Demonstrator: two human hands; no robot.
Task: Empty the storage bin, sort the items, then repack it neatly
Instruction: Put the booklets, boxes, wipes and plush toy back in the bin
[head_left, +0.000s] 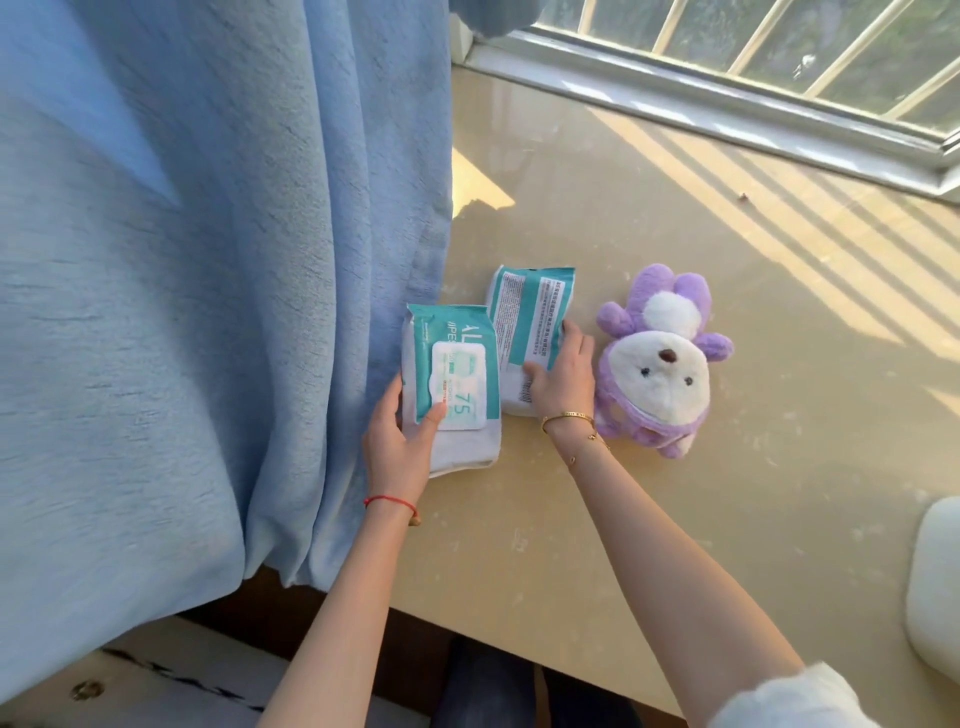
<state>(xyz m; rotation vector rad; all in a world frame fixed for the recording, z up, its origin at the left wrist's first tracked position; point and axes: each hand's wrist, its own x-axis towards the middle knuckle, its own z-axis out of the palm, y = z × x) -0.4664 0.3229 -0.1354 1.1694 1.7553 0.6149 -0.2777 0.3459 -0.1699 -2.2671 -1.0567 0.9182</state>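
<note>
Two teal-and-white wet-wipe packs lie side by side on the beige windowsill (649, 493). My left hand (400, 441) grips the front-up pack (457, 374) at its near left edge, thumb on its label flap. My right hand (563, 374) holds the back-up pack (530, 322) with its thumb on top and its fingers along the right edge. A purple-and-white plush toy (660, 364) lies just right of my right hand. No storage bin shows in this view.
A blue curtain (208, 286) hangs down the left side and touches the left pack. The window frame (727, 109) runs along the far edge. A white rounded object (935, 587) sits at the right border. The sill's near edge drops off below my forearms.
</note>
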